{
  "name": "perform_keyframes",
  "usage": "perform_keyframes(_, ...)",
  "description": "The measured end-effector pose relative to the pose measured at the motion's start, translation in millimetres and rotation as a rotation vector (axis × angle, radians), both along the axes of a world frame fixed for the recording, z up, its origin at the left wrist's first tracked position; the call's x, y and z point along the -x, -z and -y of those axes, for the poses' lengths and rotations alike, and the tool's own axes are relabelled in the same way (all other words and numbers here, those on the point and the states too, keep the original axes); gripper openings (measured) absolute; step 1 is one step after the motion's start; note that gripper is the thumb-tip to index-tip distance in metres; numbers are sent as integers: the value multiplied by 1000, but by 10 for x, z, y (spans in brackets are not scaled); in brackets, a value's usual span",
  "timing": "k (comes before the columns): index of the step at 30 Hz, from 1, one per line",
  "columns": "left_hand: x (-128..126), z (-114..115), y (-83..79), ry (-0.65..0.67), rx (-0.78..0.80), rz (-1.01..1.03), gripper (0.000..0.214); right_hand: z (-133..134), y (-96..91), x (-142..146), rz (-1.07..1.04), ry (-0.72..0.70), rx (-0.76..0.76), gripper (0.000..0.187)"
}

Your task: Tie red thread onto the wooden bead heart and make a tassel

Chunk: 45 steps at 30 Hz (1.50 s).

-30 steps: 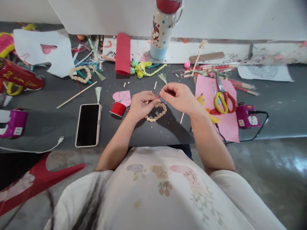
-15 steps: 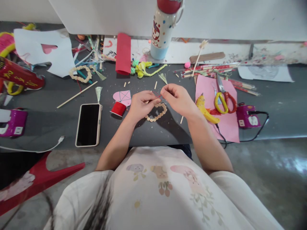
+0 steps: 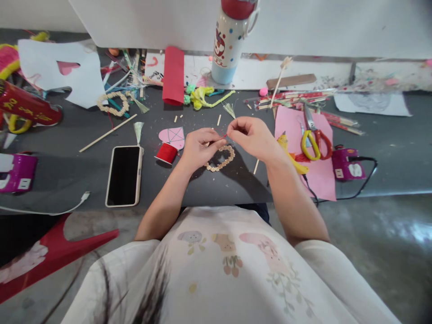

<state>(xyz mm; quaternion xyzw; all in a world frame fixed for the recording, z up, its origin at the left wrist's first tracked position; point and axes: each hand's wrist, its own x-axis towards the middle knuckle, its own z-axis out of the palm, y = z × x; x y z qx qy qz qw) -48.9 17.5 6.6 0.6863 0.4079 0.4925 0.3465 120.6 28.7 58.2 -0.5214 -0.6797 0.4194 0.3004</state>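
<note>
Between my two hands runs a short red thread (image 3: 224,136). My left hand (image 3: 201,148) pinches it between thumb and forefinger, and my right hand (image 3: 249,137) pinches it from the other side. Just below the fingers lies a heart-shaped ring of small pale pieces (image 3: 221,167), partly hidden by my left hand; whether the thread is tied to it I cannot tell. Left of my left hand stand a spool of red thread (image 3: 166,153) and a pink paper heart (image 3: 171,136) with dark lines crossing on it.
A phone (image 3: 124,176) lies at the left. To the right, scissors (image 3: 316,139) and a yellow glue gun (image 3: 293,157) rest on pink paper (image 3: 320,180). A bottle (image 3: 227,47) stands at the back, near a red paper piece (image 3: 173,76) and thin sticks (image 3: 297,95).
My right hand has shifted slightly, its wrist a little to the right over the glue gun. My left hand stays almost still, and both keep their pinch on the thread.
</note>
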Motion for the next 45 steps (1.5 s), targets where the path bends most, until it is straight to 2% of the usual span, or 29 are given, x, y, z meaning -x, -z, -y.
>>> perform_keyframes(14, -3, 1, 8, -1, 18, -8, 39, 22, 179, 100, -101, 79, 16, 13)
perform_keyframes(21, -3, -26, 42, -7, -6, 37, 35, 13, 156, 57, -153, 88, 28, 18)
perform_keyframes(26, -5, -55, 61, -41, -18, 18, 32, 2, 145, 13, -165, 37, 52, 16)
perform_keyframes(32, -5, -94, 99, -32, 26, -57, 34, -72, 253, 9, -200, 21, 18, 18)
perform_keyframes(37, 14, -93, 104, -107, 54, -100, 23, -129, 350, 12, -189, 79, -22, 15)
perform_keyframes(45, 8, -149, 126, -249, 14, -70, 19, -157, 395, 10, -121, 98, -57, 15)
